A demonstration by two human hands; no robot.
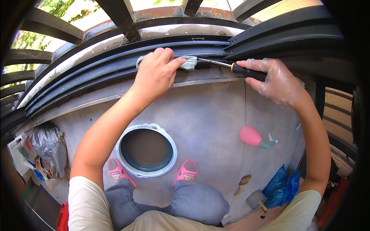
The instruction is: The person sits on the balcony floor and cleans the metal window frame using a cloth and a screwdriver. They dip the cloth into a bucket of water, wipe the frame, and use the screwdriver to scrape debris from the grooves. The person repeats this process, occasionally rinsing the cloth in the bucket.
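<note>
Left hand [156, 73] is bare and pressed down on a pale crumpled cloth [187, 62], fingers curled over it and pinning it into the dark window track [96, 71]; most of the cloth is hidden under the fingers, with one bunched end poking out to the right of the fingertips and a bit showing at the left by the knuckles. Right hand [275, 79] wears a thin clear glove and is closed around the black handle of a screwdriver [231, 68] with an orange collar; the metal shaft runs leftward from that hand, lying almost flat along the track, and its tip goes in under the loose end of the cloth, so tool and cloth meet just beside the left fingertips; can't tell how far the tip reaches under it. Both hands sit close together at the same stretch of track, right where a second dark frame piece [281, 34] comes in from the upper right.

Down on the grey floor [208, 115]: a round white-rimmed bucket [146, 150] between two pink slippers [187, 171], a pink spray bottle [254, 137] lying well to the right below the gloved hand, a blue plastic bag [283, 186] and a roll of tape [256, 199] near the right elbow; a grey bag [48, 146] of stuff sits off to the left.
</note>
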